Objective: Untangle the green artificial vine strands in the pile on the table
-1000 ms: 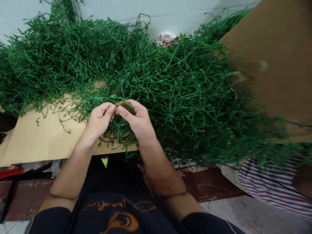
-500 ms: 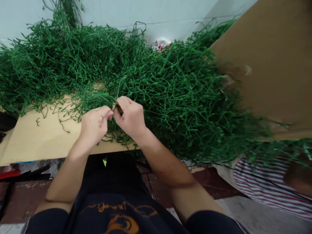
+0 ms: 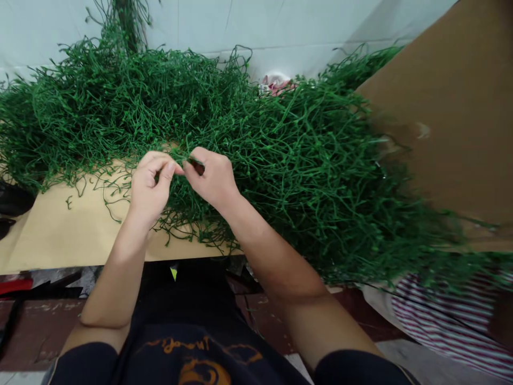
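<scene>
So, using the flat cardboard sheet (image 3: 76,235) as the landmark: just off its left end there's a black thing (image 3: 16,200), too cut off to make out. Below its near edge on that same side, something red (image 3: 15,286) pokes into view. One little stray stem (image 3: 69,202) sits on the bare left part of the sheet, with a few more scattered stems closer to the middle.

The left hand (image 3: 150,184) is up over the middle of the sheet, thumb and fingertips drawn in to a narrow pinch. Honestly can't tell if there's a stem between them. Below the sheet's near edge you get the dark shirt (image 3: 192,342) with an orange print. The right hand (image 3: 210,179) is just right of the left one, fingertips nearly meeting it, thumb and forefinger curled around a bit of green stem (image 3: 195,160).

The main pile of green stems (image 3: 296,176) covers the far side of the sheet and spreads way past it to the right, all tangled. Beyond the sheet, by the wall, there's a white and pink thing (image 3: 276,85) peeking over the pile. Well off to the sheet's right, a big brown cardboard panel (image 3: 452,133) slants up, with striped cloth (image 3: 444,321) below it.
</scene>
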A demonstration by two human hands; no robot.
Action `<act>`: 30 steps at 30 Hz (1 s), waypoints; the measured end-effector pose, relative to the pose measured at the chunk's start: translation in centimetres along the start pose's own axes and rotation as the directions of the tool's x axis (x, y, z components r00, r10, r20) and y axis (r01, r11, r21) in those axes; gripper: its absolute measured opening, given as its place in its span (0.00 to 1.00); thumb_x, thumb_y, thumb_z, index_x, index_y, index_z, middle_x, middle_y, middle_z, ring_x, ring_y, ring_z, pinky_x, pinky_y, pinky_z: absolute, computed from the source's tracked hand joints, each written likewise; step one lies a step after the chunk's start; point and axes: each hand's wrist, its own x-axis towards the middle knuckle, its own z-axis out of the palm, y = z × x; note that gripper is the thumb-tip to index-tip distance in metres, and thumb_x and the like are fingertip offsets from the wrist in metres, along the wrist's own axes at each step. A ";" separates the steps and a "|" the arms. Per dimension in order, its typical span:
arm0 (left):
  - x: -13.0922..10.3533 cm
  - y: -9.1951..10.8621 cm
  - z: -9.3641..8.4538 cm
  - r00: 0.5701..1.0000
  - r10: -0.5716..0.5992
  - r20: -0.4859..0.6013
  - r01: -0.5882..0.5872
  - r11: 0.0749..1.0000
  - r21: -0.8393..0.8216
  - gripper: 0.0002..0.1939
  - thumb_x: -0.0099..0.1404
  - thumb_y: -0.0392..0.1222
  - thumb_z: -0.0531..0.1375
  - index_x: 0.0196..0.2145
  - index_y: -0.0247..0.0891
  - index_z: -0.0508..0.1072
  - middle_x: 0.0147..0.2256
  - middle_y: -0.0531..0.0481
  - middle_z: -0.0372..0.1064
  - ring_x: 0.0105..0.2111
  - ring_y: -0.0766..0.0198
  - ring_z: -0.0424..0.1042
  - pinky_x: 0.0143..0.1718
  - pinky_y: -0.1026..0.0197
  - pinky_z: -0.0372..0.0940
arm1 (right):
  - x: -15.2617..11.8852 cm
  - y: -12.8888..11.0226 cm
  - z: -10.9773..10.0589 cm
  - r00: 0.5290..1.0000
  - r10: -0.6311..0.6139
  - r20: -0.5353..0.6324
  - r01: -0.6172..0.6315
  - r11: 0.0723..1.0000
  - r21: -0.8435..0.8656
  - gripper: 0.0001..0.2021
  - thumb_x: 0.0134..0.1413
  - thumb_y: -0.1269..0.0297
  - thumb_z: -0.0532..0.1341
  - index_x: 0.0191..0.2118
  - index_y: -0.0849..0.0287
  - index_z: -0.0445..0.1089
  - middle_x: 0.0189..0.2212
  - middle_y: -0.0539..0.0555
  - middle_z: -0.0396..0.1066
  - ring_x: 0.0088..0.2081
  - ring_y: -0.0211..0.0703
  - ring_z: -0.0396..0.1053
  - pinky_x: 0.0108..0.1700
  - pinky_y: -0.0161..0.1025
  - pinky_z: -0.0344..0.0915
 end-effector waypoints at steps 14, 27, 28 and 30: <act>0.9 -1.3 0.1 0.945 -0.327 0.005 0.278 0.795 -0.539 0.22 0.66 0.55 0.46 0.21 0.38 0.59 0.33 0.47 0.70 0.25 0.70 0.62 0.24 0.64 0.60 | 0.0 -0.1 -1.5 0.946 -0.085 0.313 -0.093 0.852 0.515 0.19 0.52 0.50 0.57 0.20 0.60 0.59 0.17 0.45 0.52 0.21 0.29 0.50 0.26 0.33 0.50; 5.5 -1.2 -0.7 0.881 -0.472 -0.010 0.350 0.666 -0.659 0.19 0.66 0.46 0.51 0.19 0.38 0.56 0.17 0.56 0.52 0.15 0.74 0.49 0.14 0.69 0.50 | -1.5 -3.2 -0.8 0.997 0.041 0.064 -0.073 0.769 0.635 0.25 0.54 0.48 0.54 0.16 0.59 0.47 0.17 0.47 0.47 0.22 0.31 0.48 0.26 0.34 0.51; 5.9 -1.8 -1.6 0.868 -0.494 -0.050 0.336 0.660 -0.672 0.18 0.66 0.45 0.51 0.19 0.39 0.56 0.16 0.56 0.51 0.15 0.74 0.49 0.13 0.69 0.50 | -2.0 -3.4 -1.4 0.998 0.045 0.044 -0.063 0.763 0.644 0.24 0.54 0.50 0.55 0.16 0.59 0.48 0.17 0.47 0.47 0.22 0.31 0.48 0.26 0.35 0.50; 6.5 -3.2 -3.8 0.814 -0.551 -0.182 0.290 0.657 -0.696 0.18 0.66 0.41 0.50 0.19 0.39 0.54 0.14 0.57 0.46 0.14 0.74 0.46 0.13 0.69 0.48 | -3.0 -3.3 -3.1 0.994 0.100 -0.040 -0.046 0.732 0.680 0.22 0.55 0.54 0.56 0.17 0.59 0.50 0.17 0.47 0.47 0.21 0.30 0.49 0.25 0.35 0.50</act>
